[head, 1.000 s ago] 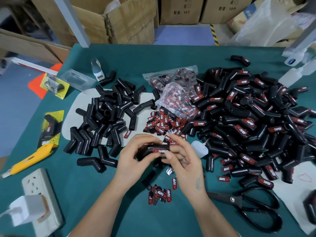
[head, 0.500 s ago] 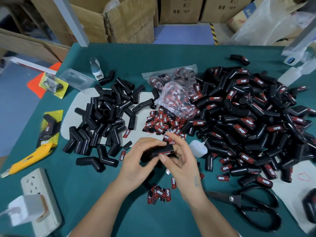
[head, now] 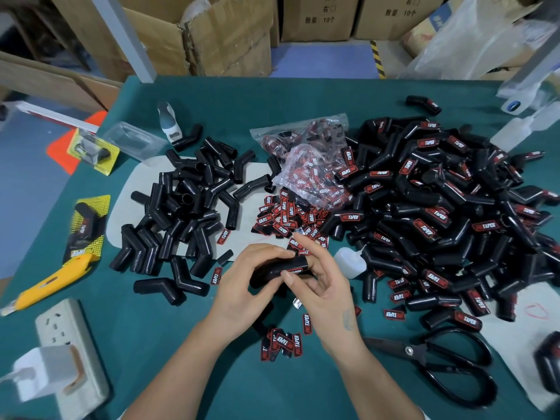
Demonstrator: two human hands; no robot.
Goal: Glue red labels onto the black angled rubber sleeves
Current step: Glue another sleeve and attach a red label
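A black angled rubber sleeve (head: 280,266) is held in front of me over the green table (head: 169,344), with my left hand (head: 245,286) wrapped around its left end. My right hand (head: 321,286) supports its right end, thumb pressing on the red label (head: 294,271) on the sleeve while the index finger sticks out. Unlabelled black sleeves (head: 181,207) lie heaped at the left. A large pile of labelled sleeves (head: 439,213) fills the right. Loose red labels (head: 288,219) lie between the piles, a few more labels (head: 281,342) under my wrists. A small white glue bottle (head: 350,262) stands beside my right hand.
A plastic bag of labels (head: 309,165) lies at the centre back. Black scissors (head: 448,368) lie at the front right, a yellow utility knife (head: 45,286) and a white power strip (head: 66,353) at the front left. Cardboard boxes (head: 212,34) stand behind the table.
Both hands have turned the sleeve, so its label has gone from facing up to sitting under my right thumb. My right index finger has lifted off the sleeve.
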